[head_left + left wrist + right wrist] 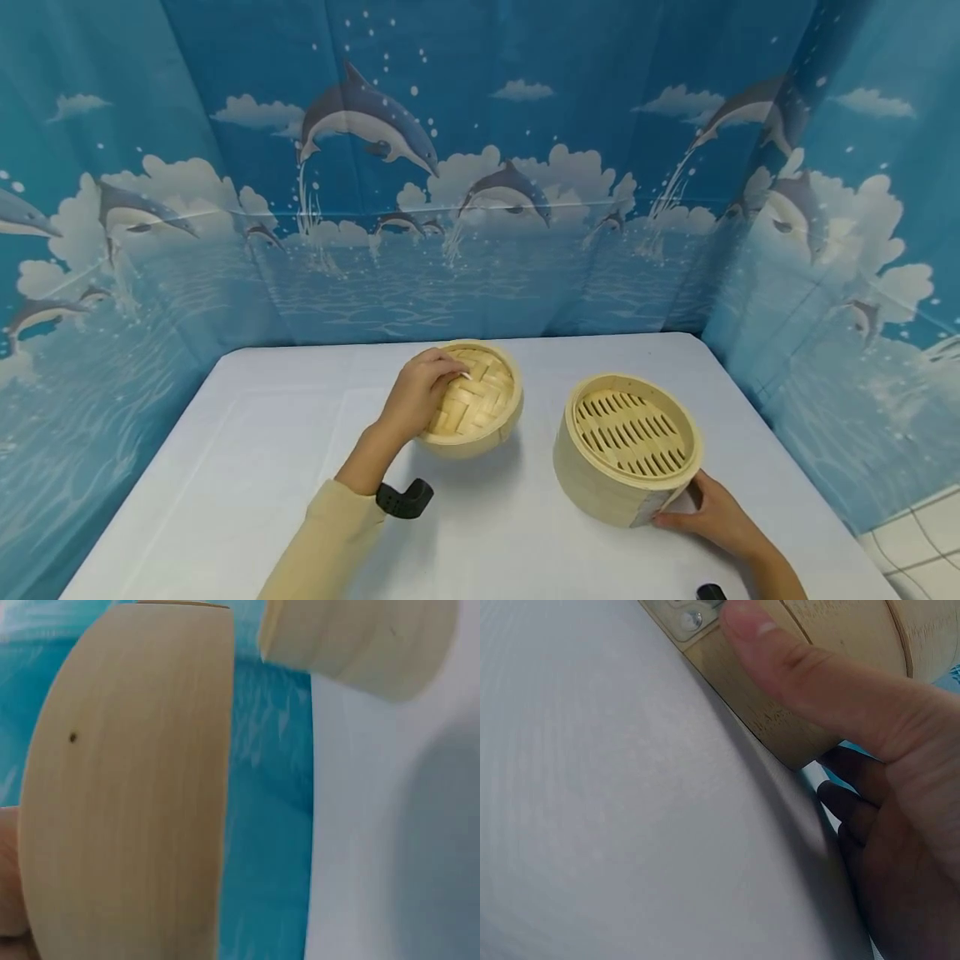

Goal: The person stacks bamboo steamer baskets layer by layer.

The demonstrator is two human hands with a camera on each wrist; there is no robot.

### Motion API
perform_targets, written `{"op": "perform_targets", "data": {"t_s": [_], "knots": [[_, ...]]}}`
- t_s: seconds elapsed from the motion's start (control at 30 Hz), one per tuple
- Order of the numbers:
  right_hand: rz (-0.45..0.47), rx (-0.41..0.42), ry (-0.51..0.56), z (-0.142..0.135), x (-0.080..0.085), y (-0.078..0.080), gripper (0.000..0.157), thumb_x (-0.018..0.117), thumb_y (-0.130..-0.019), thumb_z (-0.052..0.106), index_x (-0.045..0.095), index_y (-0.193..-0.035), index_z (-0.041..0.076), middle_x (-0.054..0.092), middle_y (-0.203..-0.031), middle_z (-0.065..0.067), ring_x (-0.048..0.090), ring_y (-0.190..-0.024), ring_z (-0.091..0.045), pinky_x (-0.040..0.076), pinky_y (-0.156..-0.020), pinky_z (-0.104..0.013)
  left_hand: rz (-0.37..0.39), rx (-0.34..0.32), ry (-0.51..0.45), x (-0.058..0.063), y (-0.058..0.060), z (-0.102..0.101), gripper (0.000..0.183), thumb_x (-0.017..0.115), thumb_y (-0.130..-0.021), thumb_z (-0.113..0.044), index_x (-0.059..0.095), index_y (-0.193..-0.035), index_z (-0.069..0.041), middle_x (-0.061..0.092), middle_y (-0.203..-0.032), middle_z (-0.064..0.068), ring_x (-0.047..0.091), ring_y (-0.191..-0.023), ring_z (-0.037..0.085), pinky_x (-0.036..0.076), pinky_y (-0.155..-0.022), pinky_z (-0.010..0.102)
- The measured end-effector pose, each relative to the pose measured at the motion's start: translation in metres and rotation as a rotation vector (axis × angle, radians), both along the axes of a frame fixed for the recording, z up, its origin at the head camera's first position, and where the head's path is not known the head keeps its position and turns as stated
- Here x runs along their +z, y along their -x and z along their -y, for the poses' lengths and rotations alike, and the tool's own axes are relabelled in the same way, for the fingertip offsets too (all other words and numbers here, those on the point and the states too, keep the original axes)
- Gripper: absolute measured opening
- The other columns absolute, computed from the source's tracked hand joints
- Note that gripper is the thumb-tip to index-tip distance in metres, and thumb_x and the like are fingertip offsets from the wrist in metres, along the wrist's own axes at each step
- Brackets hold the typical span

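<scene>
My left hand (pixel 427 387) pinches the top of a round bamboo steamer lid (pixel 491 404) with a woven face. The lid hangs tilted above the table, its shadow beneath it. In the left wrist view its pale rim (pixel 135 787) fills the left side, with a bit of my fingers behind. To the right stands a bamboo steamer basket (pixel 630 433), its slatted surface showing inside the rim. My right hand (pixel 712 517) grips the basket's lower right side. In the right wrist view the thumb (pixel 802 675) lies along the wall near a metal plate; other fingers reach round underneath.
A white cloth covers the table (pixel 247 467). Behind and at both sides hangs a blue curtain (pixel 480 275) with dolphins, close to the table's far edge. White tiles (pixel 915 542) show at the lower right.
</scene>
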State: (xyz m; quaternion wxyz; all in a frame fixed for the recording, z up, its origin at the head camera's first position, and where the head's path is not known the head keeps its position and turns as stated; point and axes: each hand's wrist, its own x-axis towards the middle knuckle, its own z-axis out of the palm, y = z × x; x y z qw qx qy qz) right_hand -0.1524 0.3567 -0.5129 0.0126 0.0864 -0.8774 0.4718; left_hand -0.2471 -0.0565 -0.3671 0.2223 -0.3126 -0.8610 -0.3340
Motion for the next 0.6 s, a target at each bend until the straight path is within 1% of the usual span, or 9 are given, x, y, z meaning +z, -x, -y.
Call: {"op": "perform_targets", "data": {"t_s": [0.1, 0.17, 0.23, 0.33, 0.43, 0.5, 0.6], "knots": [[0.000, -0.009, -0.007, 0.000, -0.001, -0.001, 0.091, 0.076, -0.059, 0.022, 0.021, -0.132, 0.030, 0.020, -0.135, -0.001, 0.013, -0.121, -0.007, 0.015, -0.083, 0.001, -0.022, -0.074, 0.011, 0.015, 0.002, -0.029, 0.016, 0.054, -0.081, -0.010, 0.066, -0.092, -0.013, 0.053, -0.086, -0.007, 0.049, -0.084, 0.006, 0.041, -0.071, 0.016], [-0.008, -0.008, -0.012, -0.001, -0.002, -0.001, 0.091, 0.076, -0.059, 0.022, 0.021, -0.132, 0.030, 0.020, -0.135, -0.002, 0.012, -0.121, -0.004, 0.014, -0.083, 0.001, -0.039, -0.121, 0.016, 0.022, 0.002, -0.048, 0.017, 0.054, -0.081, -0.012, 0.065, -0.094, -0.014, 0.053, -0.088, -0.006, 0.049, -0.086, 0.007, 0.040, -0.073, 0.015], [-0.023, -0.011, -0.020, -0.002, -0.002, -0.002, 0.091, 0.076, -0.059, 0.022, 0.022, -0.132, 0.029, 0.020, -0.135, -0.003, 0.012, -0.119, 0.002, 0.014, -0.084, 0.001, -0.049, -0.163, 0.019, 0.027, 0.000, -0.066, 0.017, 0.053, -0.082, -0.013, 0.065, -0.094, -0.014, 0.053, -0.090, -0.005, 0.049, -0.088, 0.007, 0.038, -0.076, 0.014], [-0.045, -0.009, -0.026, -0.003, -0.003, -0.003, 0.092, 0.076, -0.059, 0.021, 0.022, -0.133, 0.024, 0.021, -0.135, -0.009, 0.013, -0.115, 0.009, 0.014, -0.084, 0.001, -0.052, -0.211, 0.036, 0.031, -0.004, -0.090, 0.018, 0.051, -0.083, -0.014, 0.064, -0.094, -0.014, 0.053, -0.093, -0.004, 0.049, -0.091, 0.008, 0.036, -0.079, 0.012], [-0.060, -0.006, -0.028, -0.004, -0.002, -0.005, 0.091, 0.076, -0.059, 0.020, 0.023, -0.133, 0.020, 0.022, -0.134, -0.013, 0.013, -0.113, 0.012, 0.014, -0.084, 0.001, -0.056, -0.254, 0.069, 0.033, -0.008, -0.112, 0.017, 0.051, -0.083, -0.014, 0.064, -0.094, -0.014, 0.054, -0.092, -0.004, 0.049, -0.091, 0.007, 0.035, -0.080, 0.011], [-0.063, 0.007, -0.024, -0.004, -0.002, -0.006, 0.089, 0.075, -0.060, 0.019, 0.023, -0.133, 0.019, 0.022, -0.134, -0.013, 0.013, -0.113, 0.012, 0.014, -0.083, 0.001, -0.066, -0.265, 0.101, 0.033, -0.009, -0.126, 0.017, 0.051, -0.083, -0.015, 0.064, -0.094, -0.015, 0.054, -0.091, -0.005, 0.049, -0.089, 0.006, 0.034, -0.079, 0.010], [-0.066, 0.016, -0.018, -0.003, 0.000, -0.006, 0.086, 0.075, -0.060, 0.020, 0.025, -0.131, 0.023, 0.024, -0.133, -0.008, 0.014, -0.113, 0.011, 0.015, -0.084, 0.001, -0.062, -0.259, 0.151, 0.032, -0.010, -0.142, 0.018, 0.050, -0.083, -0.017, 0.064, -0.095, -0.017, 0.054, -0.090, -0.007, 0.048, -0.087, 0.004, 0.033, -0.079, 0.008]]}}
